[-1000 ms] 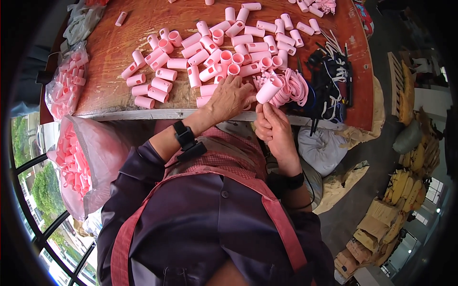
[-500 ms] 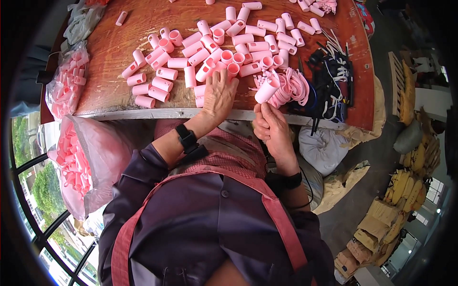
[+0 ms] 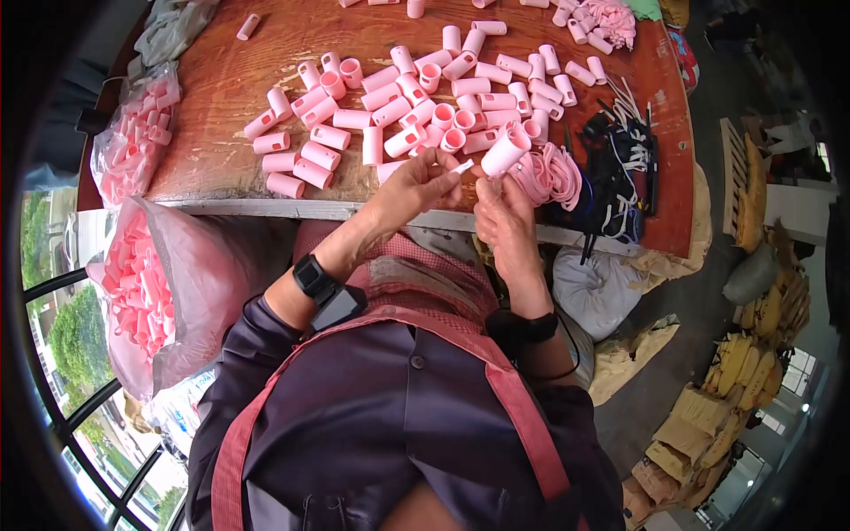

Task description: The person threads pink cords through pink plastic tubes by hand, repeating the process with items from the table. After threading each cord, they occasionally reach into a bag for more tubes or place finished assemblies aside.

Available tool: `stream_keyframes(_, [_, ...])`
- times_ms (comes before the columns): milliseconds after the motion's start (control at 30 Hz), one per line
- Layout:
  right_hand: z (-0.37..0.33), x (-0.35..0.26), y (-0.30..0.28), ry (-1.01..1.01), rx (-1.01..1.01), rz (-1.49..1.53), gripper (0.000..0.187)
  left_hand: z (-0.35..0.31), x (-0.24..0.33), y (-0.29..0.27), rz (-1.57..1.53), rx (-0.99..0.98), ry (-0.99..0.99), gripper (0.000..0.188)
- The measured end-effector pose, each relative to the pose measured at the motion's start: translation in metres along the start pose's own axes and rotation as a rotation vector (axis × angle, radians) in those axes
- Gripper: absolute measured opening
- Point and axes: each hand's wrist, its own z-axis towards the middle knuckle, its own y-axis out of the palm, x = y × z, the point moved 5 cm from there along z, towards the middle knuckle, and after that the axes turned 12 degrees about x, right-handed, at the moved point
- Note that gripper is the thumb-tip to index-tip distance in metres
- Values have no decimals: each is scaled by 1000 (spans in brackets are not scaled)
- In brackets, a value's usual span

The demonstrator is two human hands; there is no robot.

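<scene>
My left hand point(image 3: 414, 188), raised over the table's front edge, pinches a small white piece point(image 3: 462, 166) between thumb and fingertips; its exact kind is too small to tell. Beside it, my right hand point(image 3: 506, 221) is closed below a pink plastic tube point(image 3: 503, 157), which stands tilted above the fingertips with its open end up. How the fingers grip the tube is partly hidden. Right behind that tube lies a bundle of pink cord point(image 3: 553, 177). Many loose pink tubes point(image 3: 390, 113), several with an oval hole in the side, lie scattered across the worn wooden table point(image 3: 212, 133).
To the right lies a pile of dark tools and laces point(image 3: 620, 168). A large plastic bag of pink parts point(image 3: 199, 292) hangs at the table's left front, with a smaller bag point(image 3: 137, 146) above it. A white sack point(image 3: 593, 283) sits below the table's right front.
My left hand has lifted off the tubes and come right, beside my right hand, with a small white piece now in its fingers. The right hand still holds its tube. The view has shifted slightly.
</scene>
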Motion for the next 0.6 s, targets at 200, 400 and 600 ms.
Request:
stream_keyframes(200, [9, -7, 29, -133, -76, -92, 16, -24, -1, -22, 112, -22, 14, 18])
stream_keyframes(400, [4, -4, 49, -308, -147, -385, 12, -38, 8, -33, 89, -9, 18, 23])
stream_keyframes(600, [5, -17, 50, -256, -60, -313, 14, -43, -1, -49, 27, -53, -54, 26])
